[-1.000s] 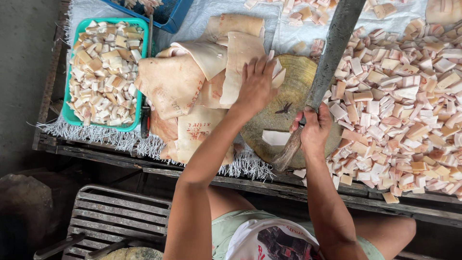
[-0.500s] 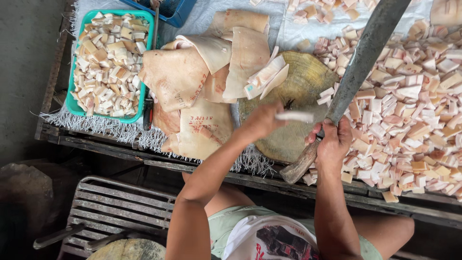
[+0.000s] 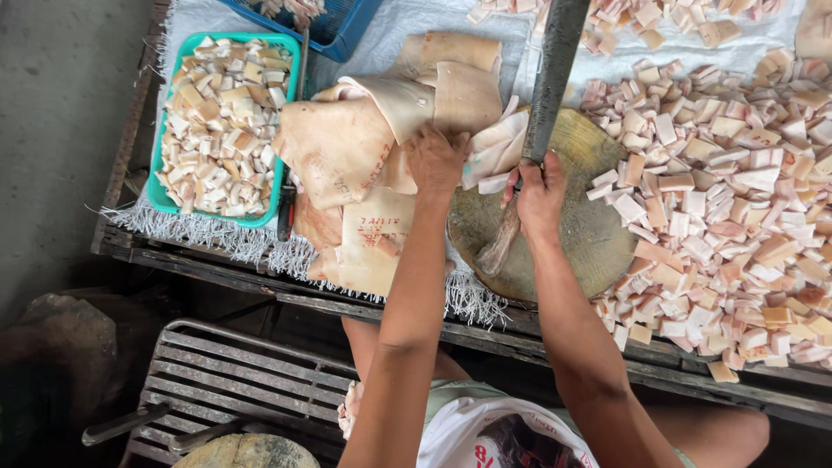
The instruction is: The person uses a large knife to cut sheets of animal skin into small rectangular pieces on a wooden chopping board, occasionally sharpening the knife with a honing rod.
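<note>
Seen from above, a rough wooden tabletop [image 3: 217,260] is covered by a white woven sheet [image 3: 416,26]. On it sits a round wooden chopping block [image 3: 598,243]. At the block's left edge, the left hand [image 3: 436,160] presses flat, fingers spread, on a stack of pale strips of pork skin [image 3: 494,152]. The right hand [image 3: 539,192] is closed around the handle of a large cleaver [image 3: 546,95], whose blade points away from the person. Large skin sheets [image 3: 334,152] lie left of the block, a green tray [image 3: 165,195] of cut cubes lies farther left, and heaped cut pieces [image 3: 737,199] lie on the right.
</note>
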